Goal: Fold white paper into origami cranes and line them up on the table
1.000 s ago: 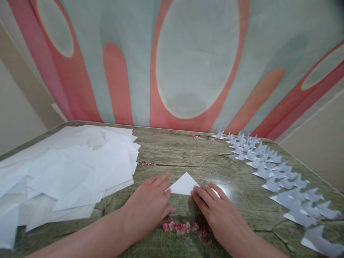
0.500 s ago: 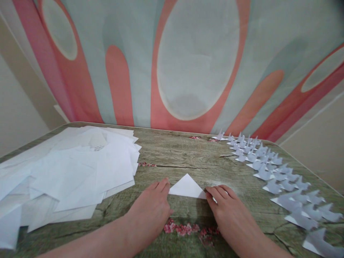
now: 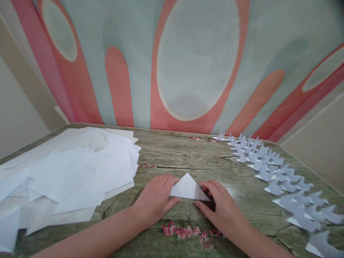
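A white folded paper triangle [image 3: 187, 188] stands out in the middle of the table, its point facing away from me. My left hand [image 3: 158, 195] is closed about its left corner, fingers along the far slanted edge and thumb at the near edge. My right hand [image 3: 222, 204] curves round the right corner with fingers and thumb apart. Its fingertips are by the slanted edge, its thumb below the near edge. That right corner shows between them, with dark shadow behind it.
A spread pile of white paper sheets [image 3: 77, 172] covers the table's left side. Rows of small folded paper birds [image 3: 274, 187] stand along the right edge. The wood-patterned table [image 3: 172, 147] has printed pink flowers and meets a painted wall [image 3: 139, 71] behind.
My left thumb has come forward to the triangle's near edge, and its fingers have shifted right. My right hand has gone from pinching the right corner to spreading around it.
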{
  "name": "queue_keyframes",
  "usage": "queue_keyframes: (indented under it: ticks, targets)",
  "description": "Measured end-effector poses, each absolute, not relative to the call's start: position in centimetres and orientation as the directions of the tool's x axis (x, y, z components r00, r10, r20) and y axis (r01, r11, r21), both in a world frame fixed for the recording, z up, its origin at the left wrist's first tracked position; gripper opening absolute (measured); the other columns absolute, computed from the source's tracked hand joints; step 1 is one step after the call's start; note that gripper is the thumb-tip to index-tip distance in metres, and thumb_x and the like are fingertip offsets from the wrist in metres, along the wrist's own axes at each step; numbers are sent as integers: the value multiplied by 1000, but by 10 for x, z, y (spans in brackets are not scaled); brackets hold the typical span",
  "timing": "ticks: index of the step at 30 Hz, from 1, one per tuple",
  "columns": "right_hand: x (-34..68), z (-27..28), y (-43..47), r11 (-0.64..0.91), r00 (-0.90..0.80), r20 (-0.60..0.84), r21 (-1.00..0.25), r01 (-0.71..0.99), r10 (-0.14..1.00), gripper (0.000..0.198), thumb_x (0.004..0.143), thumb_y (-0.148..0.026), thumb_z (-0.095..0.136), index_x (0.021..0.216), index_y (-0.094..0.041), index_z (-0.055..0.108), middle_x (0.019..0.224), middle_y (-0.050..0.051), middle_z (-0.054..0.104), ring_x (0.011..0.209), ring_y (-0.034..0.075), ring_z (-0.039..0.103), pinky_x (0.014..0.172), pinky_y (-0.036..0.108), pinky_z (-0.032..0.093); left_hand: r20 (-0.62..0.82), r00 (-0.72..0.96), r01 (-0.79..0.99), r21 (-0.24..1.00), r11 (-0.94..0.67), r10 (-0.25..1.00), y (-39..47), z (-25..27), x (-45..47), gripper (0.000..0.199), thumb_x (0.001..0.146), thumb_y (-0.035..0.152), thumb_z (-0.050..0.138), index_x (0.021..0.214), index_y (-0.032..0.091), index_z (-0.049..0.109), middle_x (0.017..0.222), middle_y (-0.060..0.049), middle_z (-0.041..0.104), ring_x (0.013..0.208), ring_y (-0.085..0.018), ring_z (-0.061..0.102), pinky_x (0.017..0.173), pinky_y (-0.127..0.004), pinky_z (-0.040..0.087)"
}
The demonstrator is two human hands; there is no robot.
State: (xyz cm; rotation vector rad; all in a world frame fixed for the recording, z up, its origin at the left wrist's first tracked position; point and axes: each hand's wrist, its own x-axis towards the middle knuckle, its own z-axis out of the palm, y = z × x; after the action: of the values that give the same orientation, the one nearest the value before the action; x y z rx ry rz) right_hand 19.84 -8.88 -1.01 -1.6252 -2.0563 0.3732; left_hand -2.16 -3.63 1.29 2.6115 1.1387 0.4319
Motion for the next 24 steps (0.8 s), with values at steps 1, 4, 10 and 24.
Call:
queue_keyframes:
  ticks: [1, 4, 10, 24]
  targets:
    - [198, -12, -89, 260, -170, 214, -523, 812, 962, 32, 76, -22, 58, 107, -19, 49, 92, 5, 55, 84, 20, 51, 73, 34, 44, 182, 646, 646, 387, -658, 741, -35, 9, -22, 41, 75, 29, 64, 112, 20, 47, 107, -5, 58, 100, -20, 52, 88, -35, 41]
    - [198, -18, -90, 280, -160, 249, -584, 762, 955, 34, 75, -18, 56, 108, -19, 49, 86, 3, 56, 78, 18, 52, 69, 32, 44, 241, 629, 605, 444, -661, 739, -34, 3, -24, 45, 77, 23, 62, 118, 21, 42, 106, -4, 58, 99, -18, 53, 88, -33, 41]
    - [194, -15, -95, 375, -223, 319, -580, 723, 921, 15, 79, -16, 51, 94, -20, 53, 79, 2, 57, 73, 17, 52, 65, 31, 42, 348, 645, 532, 435, -726, 681, -33, 7, -24, 31, 80, 15, 55, 110, 20, 50, 98, -4, 61, 93, -18, 54, 86, -35, 41]
    - [210, 0, -86, 654, -457, 505, -336, 678, 733, 42, 82, -3, 37, 111, -24, 57, 114, 8, 56, 99, 19, 54, 81, 38, 46, 396, 740, 408, 380, -830, 544, -27, 9, -26, 18, 82, 10, 47, 81, 20, 62, 84, -2, 61, 97, -15, 52, 89, -32, 39]
